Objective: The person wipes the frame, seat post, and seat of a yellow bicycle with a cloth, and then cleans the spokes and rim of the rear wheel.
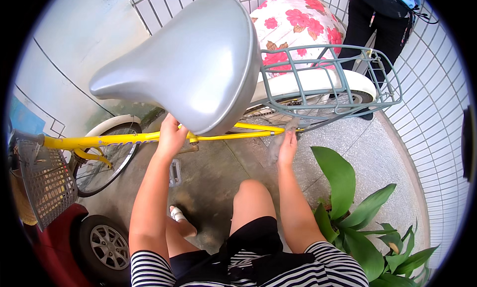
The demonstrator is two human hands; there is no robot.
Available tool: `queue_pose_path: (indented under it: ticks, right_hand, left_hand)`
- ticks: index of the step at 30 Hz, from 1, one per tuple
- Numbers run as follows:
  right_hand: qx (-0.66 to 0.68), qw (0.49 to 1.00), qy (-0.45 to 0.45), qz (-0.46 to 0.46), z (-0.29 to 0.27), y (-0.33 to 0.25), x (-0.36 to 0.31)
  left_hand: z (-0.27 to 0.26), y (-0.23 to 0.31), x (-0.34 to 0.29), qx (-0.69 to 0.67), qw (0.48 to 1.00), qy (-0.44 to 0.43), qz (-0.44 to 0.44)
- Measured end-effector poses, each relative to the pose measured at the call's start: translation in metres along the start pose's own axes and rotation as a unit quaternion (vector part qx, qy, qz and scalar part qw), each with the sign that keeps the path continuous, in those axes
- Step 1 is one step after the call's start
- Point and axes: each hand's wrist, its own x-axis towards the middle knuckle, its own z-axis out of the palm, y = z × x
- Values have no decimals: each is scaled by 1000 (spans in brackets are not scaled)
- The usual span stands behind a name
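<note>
Here the left hand (171,135) wraps its grip around the yellow bike frame (129,138), just under the big grey seat (194,58). The right hand (287,147) holds a grey cloth (284,133) in a tight grip and presses it on the same yellow bar, further back near the rear wheel (308,105). The cloth hangs down a little below the hand. Above the rear wheel sits a grey-green wire rack (338,73). A grey basket (47,182) is at the front of the bike. Green plant leaves (348,202) grow beside the person's right arm. Another person in dark trousers (370,23) stands behind the bike, by the tiled wall (432,138).
</note>
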Motion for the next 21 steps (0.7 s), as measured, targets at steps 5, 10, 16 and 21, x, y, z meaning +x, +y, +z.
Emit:
queue_pose_path:
  ticks: [5,10,16,21]
  right_hand:
    - [105,992,-57,-40,16,-26,-34]
    - [100,987,-87,-89,50,-68,-85]
    - [11,963,-176,-202,112,-105,-139]
    - [43,960,-135,-241,117,-98,-142]
  left_hand:
    - [0,12,1,-13,1000,-19,-6]
    - [-7,15,3,-32,997,-57,-44]
    - [-1,-21,7,-102,993,-53,-29]
    - [-1,-28,9,-119,991,-64,19]
